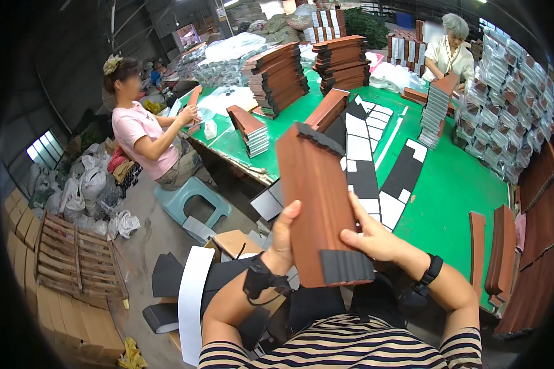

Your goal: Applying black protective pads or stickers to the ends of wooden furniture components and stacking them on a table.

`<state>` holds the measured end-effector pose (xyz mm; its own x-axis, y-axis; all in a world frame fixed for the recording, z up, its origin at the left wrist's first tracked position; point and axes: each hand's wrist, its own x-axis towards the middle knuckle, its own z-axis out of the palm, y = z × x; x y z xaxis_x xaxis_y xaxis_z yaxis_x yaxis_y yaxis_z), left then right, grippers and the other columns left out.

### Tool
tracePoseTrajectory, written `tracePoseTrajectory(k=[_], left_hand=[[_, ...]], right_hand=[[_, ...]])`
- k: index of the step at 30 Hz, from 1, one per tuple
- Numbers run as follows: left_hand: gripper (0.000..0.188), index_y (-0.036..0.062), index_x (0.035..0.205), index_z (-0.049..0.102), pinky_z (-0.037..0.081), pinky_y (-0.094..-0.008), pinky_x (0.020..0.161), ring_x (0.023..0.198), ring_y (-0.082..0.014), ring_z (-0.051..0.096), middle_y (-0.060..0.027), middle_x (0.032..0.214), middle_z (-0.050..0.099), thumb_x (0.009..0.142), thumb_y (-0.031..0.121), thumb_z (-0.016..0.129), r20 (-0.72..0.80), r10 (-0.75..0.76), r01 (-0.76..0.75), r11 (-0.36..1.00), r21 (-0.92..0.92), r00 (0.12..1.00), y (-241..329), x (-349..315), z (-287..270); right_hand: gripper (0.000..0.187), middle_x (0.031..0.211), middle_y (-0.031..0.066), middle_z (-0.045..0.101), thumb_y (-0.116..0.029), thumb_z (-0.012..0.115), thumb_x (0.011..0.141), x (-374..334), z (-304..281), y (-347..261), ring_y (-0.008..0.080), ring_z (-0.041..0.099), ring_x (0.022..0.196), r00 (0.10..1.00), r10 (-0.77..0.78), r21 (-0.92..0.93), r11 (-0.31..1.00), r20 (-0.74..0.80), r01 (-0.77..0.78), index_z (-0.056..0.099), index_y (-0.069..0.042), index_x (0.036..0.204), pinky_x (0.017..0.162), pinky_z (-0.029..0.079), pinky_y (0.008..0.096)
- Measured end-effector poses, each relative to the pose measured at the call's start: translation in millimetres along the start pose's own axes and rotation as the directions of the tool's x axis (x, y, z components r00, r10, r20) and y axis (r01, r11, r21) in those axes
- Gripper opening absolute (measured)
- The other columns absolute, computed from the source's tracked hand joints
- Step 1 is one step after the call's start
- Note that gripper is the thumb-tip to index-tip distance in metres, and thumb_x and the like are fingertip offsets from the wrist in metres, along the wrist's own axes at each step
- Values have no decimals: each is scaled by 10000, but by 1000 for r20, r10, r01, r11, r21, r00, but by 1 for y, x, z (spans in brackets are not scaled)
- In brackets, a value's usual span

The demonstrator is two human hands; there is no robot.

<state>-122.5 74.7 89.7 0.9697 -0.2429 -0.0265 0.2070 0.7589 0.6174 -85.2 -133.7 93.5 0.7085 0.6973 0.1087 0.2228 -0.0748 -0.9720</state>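
Observation:
Between my two hands I hold a stack of reddish-brown wood-grain boards [317, 197], tilted upright in front of my body. Black ridged pieces line its right side at the top and bottom ends. My left hand [282, 241] grips the stack's left edge, thumb up, with its other fingers mostly hidden. Against the right side my right hand [375, 237] presses, thumb on the face and index finger along the edge. Just beyond lie black sheets with white adhesive-looking pieces [403, 178] on the green table [446, 215]. A shorter board stack [330, 109] rests behind them.
Tall board stacks [277, 77] stand at the table's far side. Plastic-wrapped bundles [505, 104] pile up at right. A person in pink [143, 129] handles a board at left; another person [452, 52] works at far right. A teal stool [194, 200] and cartons [234, 243] sit left.

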Motion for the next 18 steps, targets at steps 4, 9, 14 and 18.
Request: tracePoseTrajectory(k=[4,9,14,18], left_hand=[[720,0,1412,413,466,-464,1033,1184,-324,585,-197,1317,565,895,470,588,-68,46,-41,996,75,997,42,19,-17],[687,7,1394,434,478,-461,1012,1148,-317,604,-191,1295,582,905,467,581,-98,106,-86,979,184,990,100,55,-37],[664,7,1387,445,488,-474,992,1138,-313,608,-185,1273,593,920,462,568,-103,112,-87,970,225,988,159,80,-46],[641,4,1377,450,507,-468,963,1110,-311,623,-180,1252,603,926,440,581,-140,231,-172,924,341,963,197,102,-64]], right_hand=[[885,1569,282,245,-414,591,982,31,1,19,335,312,1442,1000,-17,126,992,-7,18,116,90,1533,1159,290,378],[812,1481,267,405,-480,566,981,79,-5,2,317,466,1329,996,-78,-19,997,29,79,278,71,1504,1089,385,364],[785,1443,263,458,-497,563,977,116,-11,10,320,509,1285,994,-39,-13,999,97,41,337,62,1480,1054,417,372],[689,1288,216,555,-428,589,983,145,-12,45,254,574,1155,1000,-5,110,994,19,3,393,45,1445,965,470,349]])
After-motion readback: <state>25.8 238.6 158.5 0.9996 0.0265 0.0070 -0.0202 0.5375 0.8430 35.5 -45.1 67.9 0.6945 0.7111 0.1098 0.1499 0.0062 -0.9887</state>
